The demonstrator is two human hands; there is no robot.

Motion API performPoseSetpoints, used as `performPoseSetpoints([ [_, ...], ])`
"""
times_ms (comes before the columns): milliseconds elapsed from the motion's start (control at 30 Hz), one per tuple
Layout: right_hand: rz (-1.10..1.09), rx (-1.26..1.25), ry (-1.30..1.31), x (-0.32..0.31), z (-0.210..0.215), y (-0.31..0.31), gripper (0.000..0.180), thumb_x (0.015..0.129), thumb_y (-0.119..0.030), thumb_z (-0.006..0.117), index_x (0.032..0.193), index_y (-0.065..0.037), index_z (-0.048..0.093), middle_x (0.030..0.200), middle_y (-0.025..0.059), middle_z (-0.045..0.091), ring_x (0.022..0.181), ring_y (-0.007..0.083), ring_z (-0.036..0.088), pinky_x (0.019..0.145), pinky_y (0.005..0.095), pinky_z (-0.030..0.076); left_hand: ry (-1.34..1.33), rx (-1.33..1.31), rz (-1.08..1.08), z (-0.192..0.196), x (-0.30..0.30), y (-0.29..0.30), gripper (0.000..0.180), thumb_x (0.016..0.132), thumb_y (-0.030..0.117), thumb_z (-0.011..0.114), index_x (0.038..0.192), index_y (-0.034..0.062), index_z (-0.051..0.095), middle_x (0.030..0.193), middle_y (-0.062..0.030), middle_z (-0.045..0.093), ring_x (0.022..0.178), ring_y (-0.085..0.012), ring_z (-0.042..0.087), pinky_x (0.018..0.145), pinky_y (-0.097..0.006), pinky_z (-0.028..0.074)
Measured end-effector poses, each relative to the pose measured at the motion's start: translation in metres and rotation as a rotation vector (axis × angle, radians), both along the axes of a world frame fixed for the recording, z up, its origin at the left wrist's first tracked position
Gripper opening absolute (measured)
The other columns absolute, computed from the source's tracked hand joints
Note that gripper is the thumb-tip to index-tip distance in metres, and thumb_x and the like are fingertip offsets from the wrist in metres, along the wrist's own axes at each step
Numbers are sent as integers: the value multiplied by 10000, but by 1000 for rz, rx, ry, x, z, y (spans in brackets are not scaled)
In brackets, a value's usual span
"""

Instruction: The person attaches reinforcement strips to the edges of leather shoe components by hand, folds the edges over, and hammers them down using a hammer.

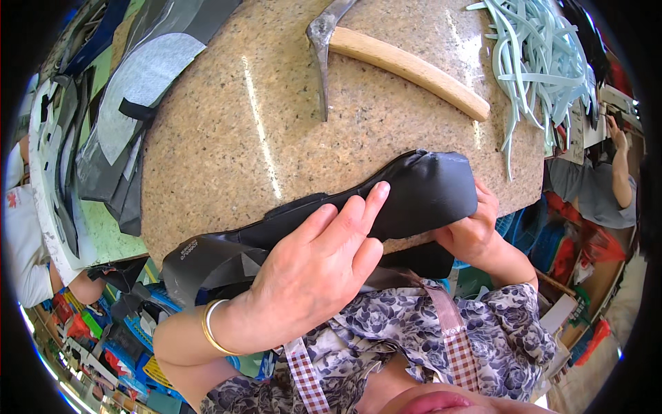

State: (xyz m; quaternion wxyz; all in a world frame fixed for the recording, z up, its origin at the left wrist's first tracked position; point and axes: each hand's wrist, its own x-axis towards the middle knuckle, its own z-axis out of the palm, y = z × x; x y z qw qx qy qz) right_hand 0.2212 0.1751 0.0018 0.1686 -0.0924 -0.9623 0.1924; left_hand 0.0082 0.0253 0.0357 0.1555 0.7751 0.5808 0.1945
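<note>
A long black leather piece (433,188) with a stitched, folded edge lies along the near edge of the speckled stone table. Its right end is broad and rounded, and its left end hangs loose in dull grey-black flaps. My left hand (314,265) rests on its middle, fingers stretched out and the index fingertip touching the seam. At the right end, my right hand (476,224) grips the edge, with the thumb side hidden by the leather. Beyond the piece lies a hammer (407,65) with a wooden handle and a thin, pointed metal head.
Pale blue strips (545,69) lie tangled at the far right. Dark sheet pieces and a white fabric piece (141,90) are stacked along the left of the stone table (214,152). Other people sit at left and right. Blue baskets (138,321) with coloured items stand below.
</note>
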Motion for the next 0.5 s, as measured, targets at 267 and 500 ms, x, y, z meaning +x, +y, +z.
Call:
performPoseSetpoints([
  [267, -82, -58, 23, -5, 2, -8, 380, 587, -6, 731, 961, -43, 678, 938, 125, 680, 865, 333, 670, 752, 433, 548, 236, 102, 274, -5, 35, 19, 495, 683, 178, 707, 1139, 12, 606, 1093, -107, 636, 874, -216, 596, 690, -290, 543],
  [500, -22, 65, 109, -8, -5, -1, 387, 639, -27, 710, 1021, -42, 653, 1069, 138, 678, 982, 302, 675, 823, 414, 557, -60, -61, 437, 4, 18, 33, 144, 862, 79, 601, 964, -19, 626, 842, -110, 634, 686, -187, 597, 587, -283, 496],
])
